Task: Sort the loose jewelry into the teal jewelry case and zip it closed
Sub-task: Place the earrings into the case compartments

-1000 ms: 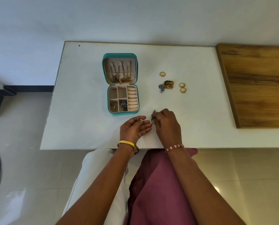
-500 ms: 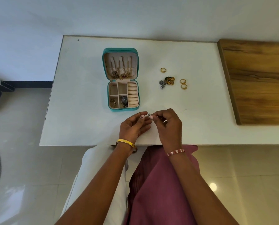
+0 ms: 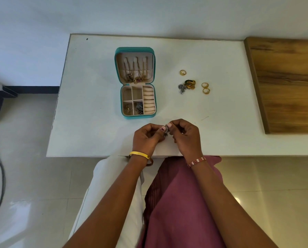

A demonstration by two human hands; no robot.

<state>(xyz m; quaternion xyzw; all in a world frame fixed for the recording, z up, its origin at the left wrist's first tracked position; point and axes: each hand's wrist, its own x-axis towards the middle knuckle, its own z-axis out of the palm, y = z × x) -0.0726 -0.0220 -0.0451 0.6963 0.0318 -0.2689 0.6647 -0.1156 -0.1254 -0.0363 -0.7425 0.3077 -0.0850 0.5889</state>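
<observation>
A small silver earring [image 3: 165,130] sits pinched between my left hand [image 3: 147,138] and right hand [image 3: 186,137], near the open teal case [image 3: 136,83].

A white table [image 3: 96,122] carries the open teal jewelry case [image 3: 135,83] left of centre. To its right lie a gold ring [image 3: 182,72], a silver piece [image 3: 181,88] touching what looks like a gold brooch [image 3: 190,84], and two more gold rings [image 3: 205,88]. A wooden board [image 3: 285,83] lies at the right end.
</observation>
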